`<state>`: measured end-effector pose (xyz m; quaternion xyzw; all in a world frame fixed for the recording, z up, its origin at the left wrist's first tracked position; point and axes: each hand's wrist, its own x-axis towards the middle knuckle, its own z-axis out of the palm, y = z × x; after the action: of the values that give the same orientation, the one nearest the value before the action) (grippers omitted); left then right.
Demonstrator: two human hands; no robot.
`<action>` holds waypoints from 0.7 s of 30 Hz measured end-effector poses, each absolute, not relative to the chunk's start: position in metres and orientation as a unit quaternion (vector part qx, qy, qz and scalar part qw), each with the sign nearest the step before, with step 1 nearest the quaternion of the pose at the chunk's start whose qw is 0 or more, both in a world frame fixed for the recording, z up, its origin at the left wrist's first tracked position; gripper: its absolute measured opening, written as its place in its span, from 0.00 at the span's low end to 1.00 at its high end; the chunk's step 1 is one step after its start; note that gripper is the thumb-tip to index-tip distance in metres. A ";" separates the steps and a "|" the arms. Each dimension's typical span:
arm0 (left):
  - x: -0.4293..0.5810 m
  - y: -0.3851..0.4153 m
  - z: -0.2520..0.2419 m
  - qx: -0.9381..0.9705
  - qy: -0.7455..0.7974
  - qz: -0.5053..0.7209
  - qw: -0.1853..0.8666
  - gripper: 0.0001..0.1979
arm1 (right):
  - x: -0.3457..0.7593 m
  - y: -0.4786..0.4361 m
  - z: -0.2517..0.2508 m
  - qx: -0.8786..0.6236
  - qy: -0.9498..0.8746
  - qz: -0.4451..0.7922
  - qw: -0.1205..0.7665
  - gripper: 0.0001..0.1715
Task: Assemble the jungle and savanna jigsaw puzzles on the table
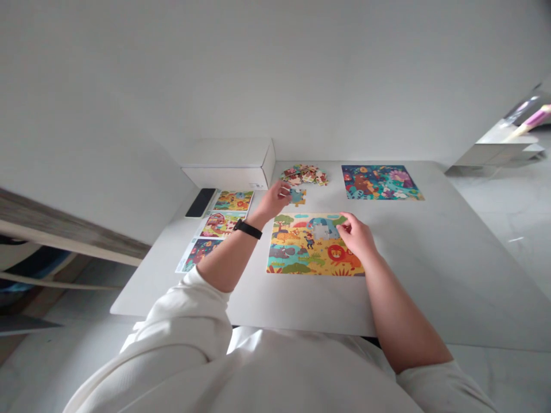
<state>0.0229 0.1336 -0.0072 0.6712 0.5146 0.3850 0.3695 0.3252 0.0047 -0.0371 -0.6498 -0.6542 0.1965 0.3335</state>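
My left hand [276,199], a black band on its wrist, reaches to the back of the table with fingers loosely curled and apart. Its fingertips are beside a few joined blue and yellow puzzle pieces [298,197]; I cannot tell whether they touch. My right hand [356,234] rests at the upper right of an animal jigsaw puzzle [297,267], thumb and forefinger parted near the elephant. That puzzle shows a lion, a hippo and trees. A pale patch [321,232] shows in the elephant. Part of the puzzle's right side is hidden by my hand.
Behind lies a heap of loose puzzle pieces [305,174]. A dark blue puzzle [381,183] lies at the back right. On the left are a white box [226,163], a phone [201,203] and a sheet with three pictures [217,224]. A wall [310,86] stands behind the table.
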 end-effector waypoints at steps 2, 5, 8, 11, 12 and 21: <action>0.034 0.106 -0.009 0.665 0.459 0.418 0.415 0.14 | 0.321 0.004 -0.037 -0.635 -0.652 0.221 0.352 0.26; 0.054 0.066 -0.014 0.672 0.404 0.426 0.451 0.14 | 0.313 0.003 -0.038 -0.594 -0.638 0.289 0.395 0.26; 0.073 0.043 -0.022 0.690 0.378 0.416 0.457 0.15 | 0.307 0.001 -0.037 -0.556 -0.605 0.374 0.431 0.27; 0.085 0.036 -0.033 0.680 0.364 0.424 0.475 0.17 | 0.304 -0.001 -0.036 -0.540 -0.566 0.427 0.453 0.29; 0.087 0.035 -0.037 0.663 0.363 0.435 0.490 0.19 | 0.304 -0.001 -0.036 -0.537 -0.552 0.437 0.465 0.29; 0.085 0.025 -0.055 0.528 0.411 0.465 0.580 0.18 | 0.308 0.004 -0.038 -0.543 -0.460 0.453 0.536 0.28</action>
<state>0.0848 0.0250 -0.0551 0.5282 0.4110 0.4648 0.5797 0.3082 0.0043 -0.0380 -0.5433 -0.4603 0.4534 0.5361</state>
